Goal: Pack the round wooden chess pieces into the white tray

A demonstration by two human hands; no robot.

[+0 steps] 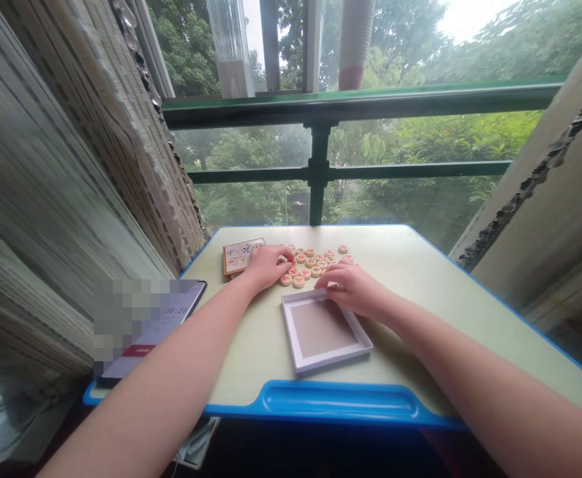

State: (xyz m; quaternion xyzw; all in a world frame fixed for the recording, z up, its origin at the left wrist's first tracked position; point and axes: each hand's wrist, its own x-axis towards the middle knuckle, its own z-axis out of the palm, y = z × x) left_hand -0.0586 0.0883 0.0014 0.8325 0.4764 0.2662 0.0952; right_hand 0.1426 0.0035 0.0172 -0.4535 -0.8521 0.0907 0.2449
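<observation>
Left hand (265, 265) curled over round game pieces (310, 263), hold unclear; right hand (348, 287) pinches piece (334, 285) beside white tray (289, 332); loose pinch could drop it, scatter others.

- game pieces (310, 262): smooth, faintly glossy wood
- shallow box (333, 360): matt white card, lined with matt tan paper
- printed box (238, 255): paper-covered card, slight sheen
- surface (395, 265): smooth, matt laminate
- edge trim (338, 399): glossy blue plastic
- blind (121, 133): rough woven reed
</observation>
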